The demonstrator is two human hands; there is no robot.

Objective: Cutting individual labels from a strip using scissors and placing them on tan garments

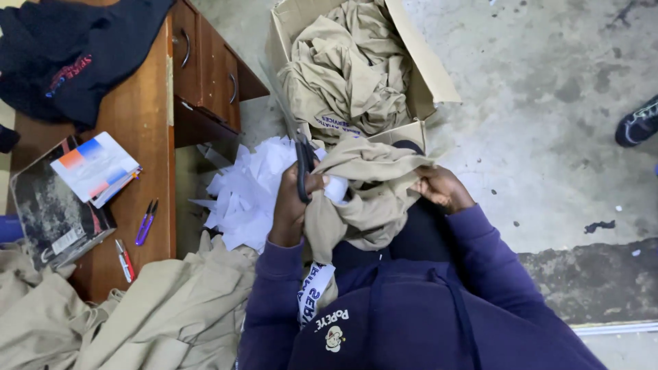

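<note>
**Scissors at the khaki garment, seen from above**

Left hand clenched around the black handles of a pair of scissors, blades pointing away from the body, up toward the cardboard box. Right hand gripping a bunched fold of the khaki garment, fingers curled into the cloth. Garment draped across the lap between both hands, just below the box's near flap. A white printed strip hanging down from beneath the garment, over the dark blue hoodie (lettering on it not described). A small white roll or patch touching the left thumb, just beside the scissors; exact kind hard to tell.

Inside the box, more khaki cloth piled loosely. Left of the left hand, a heap of white paper scraps on the concrete floor. Lower left, further khaki garments spread out in a mound. Wooden desk at left, drawers partly open, carrying a dark blue garment, a flat dark box with a white-and-orange booklet on top, a purple cutter and a red one. At the far right edge, another person's dark shoe, well apart.
</note>
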